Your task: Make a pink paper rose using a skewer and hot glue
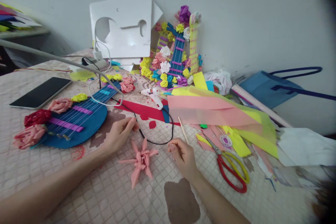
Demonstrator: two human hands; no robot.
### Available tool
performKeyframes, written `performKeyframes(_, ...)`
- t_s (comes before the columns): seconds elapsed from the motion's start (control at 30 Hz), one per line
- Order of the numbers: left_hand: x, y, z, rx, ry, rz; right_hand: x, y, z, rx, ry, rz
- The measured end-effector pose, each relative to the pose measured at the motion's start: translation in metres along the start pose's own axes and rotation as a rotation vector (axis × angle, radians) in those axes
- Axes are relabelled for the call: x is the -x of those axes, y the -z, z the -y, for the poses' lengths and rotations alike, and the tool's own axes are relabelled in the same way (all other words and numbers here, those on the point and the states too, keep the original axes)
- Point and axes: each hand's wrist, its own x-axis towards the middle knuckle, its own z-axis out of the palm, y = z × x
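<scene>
A pink crepe-paper flower (pixel 142 161) with pointed petals lies on the quilted tablecloth between my two hands. Just above and left of it is my left hand (pixel 122 132), its fingers curled together, with nothing visible in them. My right hand (pixel 183 156) rests to the flower's right, thumb and fingers closed, and no object shows in it. Neither hand touches the flower. Beyond them a black cable (pixel 157 143) loops to a white glue gun (pixel 153 95). A thin stick (pixel 183 129) lies just above my right hand.
A blue paper guitar (pixel 91 122) with paper roses and a phone (pixel 40 92) lie left. Red-and-yellow scissors (pixel 228 171), pink paper strips (pixel 210 108) and a tape roll (pixel 226 140) lie right. Decorated guitars (pixel 178 54) and white boards (pixel 126 42) stand behind; a white cable (pixel 65 57) crosses the left.
</scene>
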Motion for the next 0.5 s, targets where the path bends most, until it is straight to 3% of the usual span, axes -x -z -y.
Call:
performKeyframes(0.33,0.0048,-0.0014,0.0047,-0.046,0.0,0.022,-0.0059,-0.0011,0.0052,0.126,-0.041,0.075)
performKeyframes(0.5,0.0026,0.0011,-0.0002,-0.093,-0.002,0.098,-0.0071,-0.0036,0.011,0.15,-0.027,0.09)
